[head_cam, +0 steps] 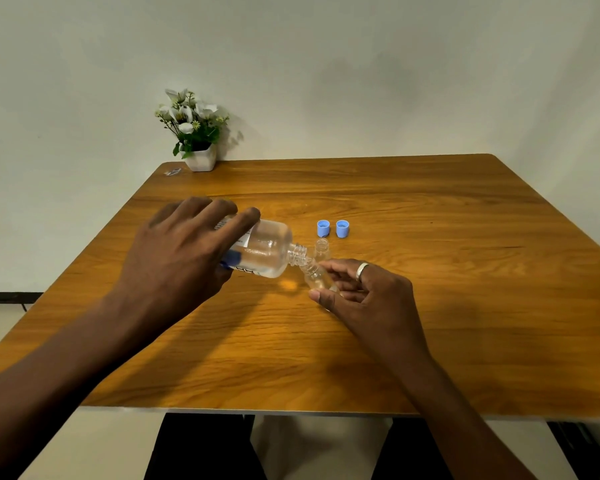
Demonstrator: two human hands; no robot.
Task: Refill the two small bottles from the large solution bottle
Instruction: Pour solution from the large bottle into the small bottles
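Two grips: left fingers (246,216) clasp large bottle (271,251) tipped for pouring; right fingers (340,268) pinch small bottle (314,276) angled to catch

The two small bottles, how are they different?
The held small bottle leans in the right hand; the standing small bottle is upright on the table. The mouth of the large bottle meets the held small bottle, not the standing one. Both are clear and capless.

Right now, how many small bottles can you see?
2. One small bottle is tilted in the right hand, mouth at the large bottle; the other small bottle stands uncapped on the table behind it.
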